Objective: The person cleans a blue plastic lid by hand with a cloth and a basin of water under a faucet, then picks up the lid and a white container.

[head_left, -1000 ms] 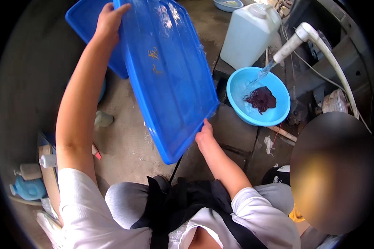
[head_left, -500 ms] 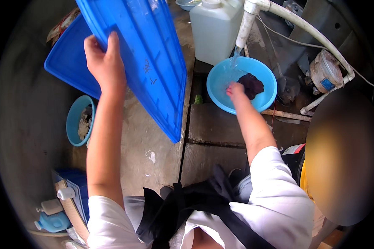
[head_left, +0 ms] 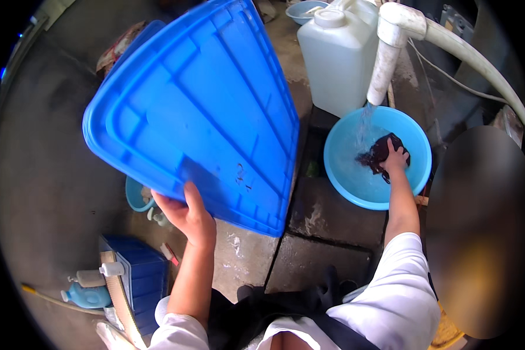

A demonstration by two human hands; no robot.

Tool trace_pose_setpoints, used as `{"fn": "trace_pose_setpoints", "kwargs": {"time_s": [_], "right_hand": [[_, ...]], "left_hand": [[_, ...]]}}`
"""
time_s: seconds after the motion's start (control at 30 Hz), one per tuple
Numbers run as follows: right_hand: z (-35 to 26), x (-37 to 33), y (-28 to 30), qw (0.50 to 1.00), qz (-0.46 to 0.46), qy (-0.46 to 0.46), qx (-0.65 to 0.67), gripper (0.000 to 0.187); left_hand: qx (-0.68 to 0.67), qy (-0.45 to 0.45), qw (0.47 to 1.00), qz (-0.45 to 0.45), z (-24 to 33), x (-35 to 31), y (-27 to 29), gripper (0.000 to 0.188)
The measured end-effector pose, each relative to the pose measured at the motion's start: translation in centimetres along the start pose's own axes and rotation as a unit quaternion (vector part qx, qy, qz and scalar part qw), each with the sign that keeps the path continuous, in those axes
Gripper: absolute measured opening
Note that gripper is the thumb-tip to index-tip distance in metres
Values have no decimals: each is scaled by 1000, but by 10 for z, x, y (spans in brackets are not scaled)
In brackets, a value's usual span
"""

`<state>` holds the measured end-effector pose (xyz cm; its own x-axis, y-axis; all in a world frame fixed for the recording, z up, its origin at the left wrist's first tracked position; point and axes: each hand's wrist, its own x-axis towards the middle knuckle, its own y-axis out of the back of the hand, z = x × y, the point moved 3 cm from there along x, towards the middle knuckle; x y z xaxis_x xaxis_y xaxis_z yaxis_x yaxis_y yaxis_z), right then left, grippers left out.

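Observation:
A large blue plastic lid, ribbed and with dark scrawled marks, stands tilted over the floor at the left. My left hand grips its near edge, the thumb on the ribbed face and the fingers behind, partly hidden. In the light blue basin at the right, water pours in from a white pipe. My right hand is closed on a wet, dark maroon cloth there, with fingers spread over its top.
A whitish jerrycan stands behind the basin. Under the lid's near edge shows a second blue basin. At the lower left are a dark blue crate, a light blue bottle and a red-handled brush.
The lid has come down and nearer, turning more of its ribbed face toward me. My right hand has gone from the water beside the cloth onto the cloth. The view has shifted.

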<state>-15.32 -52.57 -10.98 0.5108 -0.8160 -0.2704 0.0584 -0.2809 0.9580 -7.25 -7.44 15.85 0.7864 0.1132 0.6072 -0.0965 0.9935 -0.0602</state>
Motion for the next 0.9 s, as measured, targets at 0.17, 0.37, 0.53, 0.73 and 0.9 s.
{"fn": "trace_pose_setpoints", "kwargs": {"time_s": [0.17, 0.37, 0.53, 0.73, 0.9], "right_hand": [[-9, 42, -71, 988, -84, 120, -57, 50], [7, 8, -44, 983, -95, 89, 127, 29], [-41, -32, -21, 923, -213, 259, 187, 33], [-15, -31, 42, 715, -408, 130, 553, 50], [-8, -8, -6, 992, -56, 101, 52, 71]], "left_hand": [[23, 17, 999, 25, 3, -12, 9, 65], [-105, 93, 989, 35, 38, -4, 5, 65], [-97, 81, 992, 1, 31, -8, 26, 49], [-112, 84, 990, -11, 41, -12, 31, 53], [-84, 88, 992, 14, 44, -13, 31, 56]]}}
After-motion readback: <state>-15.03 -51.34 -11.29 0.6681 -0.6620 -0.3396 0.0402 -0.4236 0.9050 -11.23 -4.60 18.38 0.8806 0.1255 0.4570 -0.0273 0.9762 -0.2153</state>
